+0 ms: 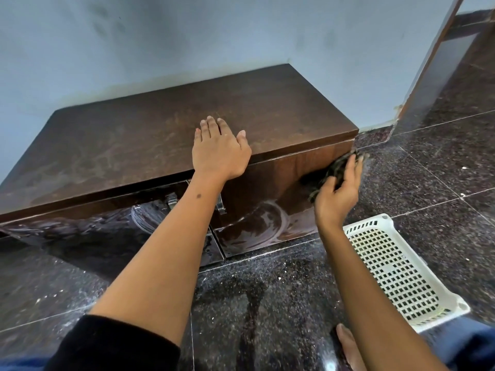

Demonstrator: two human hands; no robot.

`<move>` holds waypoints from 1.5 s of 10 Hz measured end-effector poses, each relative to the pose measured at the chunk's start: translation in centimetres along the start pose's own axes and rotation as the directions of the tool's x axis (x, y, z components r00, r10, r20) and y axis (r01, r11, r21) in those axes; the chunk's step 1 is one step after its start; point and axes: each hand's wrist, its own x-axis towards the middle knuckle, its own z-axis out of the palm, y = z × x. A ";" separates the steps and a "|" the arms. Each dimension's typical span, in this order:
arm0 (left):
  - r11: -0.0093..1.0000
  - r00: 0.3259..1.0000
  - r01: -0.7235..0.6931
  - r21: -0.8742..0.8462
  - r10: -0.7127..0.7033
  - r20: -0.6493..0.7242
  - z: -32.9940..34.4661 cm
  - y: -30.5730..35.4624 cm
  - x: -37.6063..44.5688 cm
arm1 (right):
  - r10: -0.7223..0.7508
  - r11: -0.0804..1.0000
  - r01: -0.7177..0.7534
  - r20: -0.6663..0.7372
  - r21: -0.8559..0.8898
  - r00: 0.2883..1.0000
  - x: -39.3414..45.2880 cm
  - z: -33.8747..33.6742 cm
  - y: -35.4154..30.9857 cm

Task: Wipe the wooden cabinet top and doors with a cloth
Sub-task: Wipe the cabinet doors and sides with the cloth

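Observation:
A low dark wooden cabinet stands against the pale wall; its top (139,140) shows dusty smears. My left hand (218,149) lies flat, fingers straight, on the top near the front edge. Below it are two glossy doors with metal handles: the left door (107,231) and the right door (267,199), which carries wet streaks. My right hand (338,188) grips a dark cloth (336,170) and presses it against the upper right corner of the right door. The cloth is blurred.
A white perforated plastic basket (396,269) lies on the dark speckled granite floor (267,303) to the right of the cabinet. A bare foot (349,346) shows at the bottom. A brown door frame (431,65) rises at the right.

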 end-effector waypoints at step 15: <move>1.000 0.999 -0.006 0.010 0.005 0.037 -0.2 -0.1 0.1 | 0.310 0.950 -0.307 0.244 -0.051 0.919 -4.1 1.4 6.2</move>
